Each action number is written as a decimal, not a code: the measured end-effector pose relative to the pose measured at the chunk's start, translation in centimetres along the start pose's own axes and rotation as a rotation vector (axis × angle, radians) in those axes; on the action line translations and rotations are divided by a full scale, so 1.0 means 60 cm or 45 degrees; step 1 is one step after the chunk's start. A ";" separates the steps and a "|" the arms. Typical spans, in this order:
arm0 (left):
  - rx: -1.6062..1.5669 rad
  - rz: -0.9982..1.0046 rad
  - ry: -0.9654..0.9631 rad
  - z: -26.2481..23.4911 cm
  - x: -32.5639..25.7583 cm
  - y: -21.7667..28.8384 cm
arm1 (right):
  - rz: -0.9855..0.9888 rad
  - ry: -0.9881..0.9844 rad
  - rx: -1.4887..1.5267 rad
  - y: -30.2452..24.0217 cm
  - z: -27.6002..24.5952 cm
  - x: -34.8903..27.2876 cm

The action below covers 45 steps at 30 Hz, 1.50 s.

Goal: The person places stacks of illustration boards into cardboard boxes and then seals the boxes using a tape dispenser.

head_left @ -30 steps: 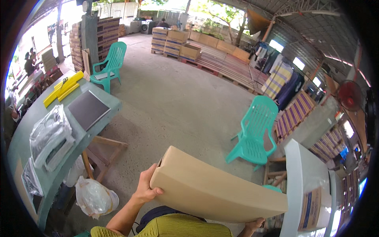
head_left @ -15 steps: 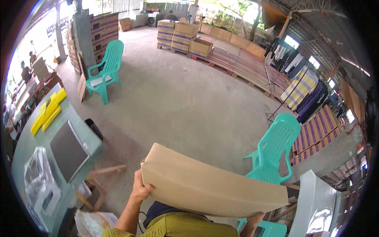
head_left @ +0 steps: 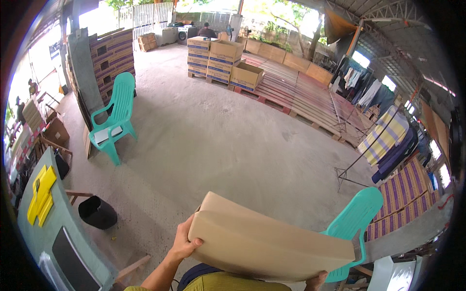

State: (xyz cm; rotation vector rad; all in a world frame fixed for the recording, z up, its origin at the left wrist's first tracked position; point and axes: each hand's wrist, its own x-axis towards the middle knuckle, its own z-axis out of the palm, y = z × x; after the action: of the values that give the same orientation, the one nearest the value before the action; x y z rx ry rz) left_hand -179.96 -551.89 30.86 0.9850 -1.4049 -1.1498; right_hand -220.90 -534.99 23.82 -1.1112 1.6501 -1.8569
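Held across the front of my body is a long, plain brown box-shaped parcel, which looks wrapped in paper or card. My left hand grips its left end, thumb on the near face and fingers up around the end. At the lower right corner my right hand supports it from beneath; most of those fingers are hidden by the parcel. The parcel's right end overlaps the view of a green plastic chair.
On the left stands a grey-green table with yellow sheets and a dark flat board. A black bin is beside it. Another green chair, stacked cartons, wooden pallets and a clothes rack lie farther off.
The surroundings have shifted in view: the left table and both chairs sit lower, and the black bin shows fully. Both hands keep holding the parcel.
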 end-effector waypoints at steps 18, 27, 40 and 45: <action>-0.136 -0.207 0.245 0.008 1.121 -0.294 | 0.302 0.012 0.157 0.194 0.655 1.080; -0.994 -0.356 0.484 -0.067 1.693 -0.607 | -0.015 -1.630 0.345 0.081 1.190 1.701; -1.114 0.012 0.468 -0.096 2.505 -0.567 | -0.947 0.136 -0.053 0.611 1.830 2.137; -0.631 0.163 -0.051 -0.105 2.799 -0.645 | -0.925 0.258 0.429 0.639 1.956 2.441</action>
State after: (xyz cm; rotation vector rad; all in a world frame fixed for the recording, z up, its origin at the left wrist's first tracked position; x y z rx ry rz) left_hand -197.59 -723.42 27.91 0.5161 -1.1153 -1.3392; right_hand -223.82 -726.50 26.28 -1.5300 1.0087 -2.6437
